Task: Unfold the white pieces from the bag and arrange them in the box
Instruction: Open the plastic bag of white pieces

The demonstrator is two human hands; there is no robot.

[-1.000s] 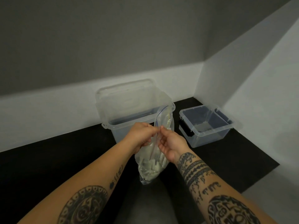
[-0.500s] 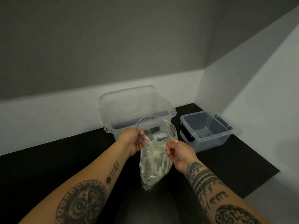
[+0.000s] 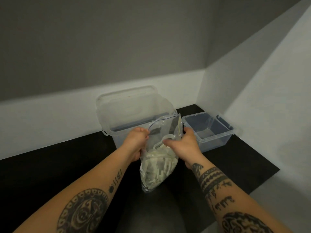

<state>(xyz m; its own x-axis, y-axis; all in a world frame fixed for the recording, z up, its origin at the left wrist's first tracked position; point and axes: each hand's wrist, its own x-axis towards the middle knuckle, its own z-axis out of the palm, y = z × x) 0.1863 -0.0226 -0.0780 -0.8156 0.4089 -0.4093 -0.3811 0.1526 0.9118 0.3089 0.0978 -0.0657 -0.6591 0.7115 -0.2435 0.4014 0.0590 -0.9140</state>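
Observation:
A clear zip bag (image 3: 158,167) hangs in front of me, its lower half packed with several folded white pieces (image 3: 156,172). My left hand (image 3: 134,142) grips the left edge of the bag's mouth and my right hand (image 3: 183,143) grips the right edge, so the mouth gapes wide. Behind the bag stands a large clear box (image 3: 117,130) with its lid (image 3: 131,105) tilted up against the wall. A smaller clear box (image 3: 223,140) sits to the right, with nothing visible inside.
Both boxes rest on a black surface (image 3: 50,174) in a corner of grey and white walls. The black surface ends at the right in a pale floor (image 3: 286,190). A dark rounded shape (image 3: 151,212) lies below the bag.
My hands have moved apart, pulling the bag's zip seal open from shut to wide. The bag hangs a little lower and the view has tilted slightly down.

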